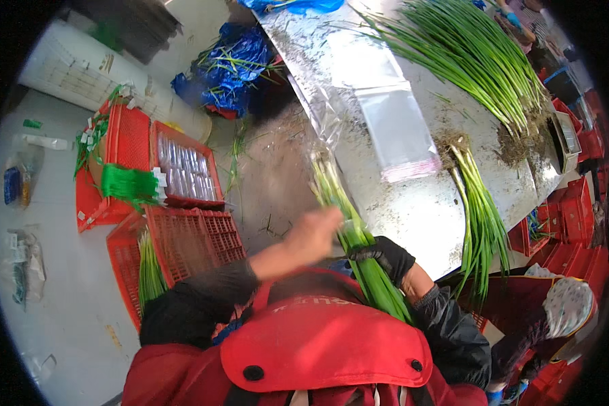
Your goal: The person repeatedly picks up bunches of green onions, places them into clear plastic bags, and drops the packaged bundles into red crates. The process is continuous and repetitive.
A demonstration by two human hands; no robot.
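Observation:
My right hand (385, 259), in a black glove, is closed around the leafy part of a bunch of green onions (342, 203). The bunch slants beside the near edge of the metal table (416, 213), its white ends pointing away from me. Clear plastic film (330, 122) lies over and beyond those ends and seems to wrap part of the stalks. My left hand (312, 238), bare and blurred by motion, is right against the bunch's left side; whether its fingers grip the film is unclear. A stack of clear plastic bags (398, 127) lies flat on the table.
Another onion bunch (479, 203) and a large onion pile (462, 56) rest on the table, roots soil-covered. On the left are red crates (182, 243), packed clear sleeves (185, 170), green ties (129, 185) and a blue bag of trimmings (228, 71). A person (563, 309) bends at lower right.

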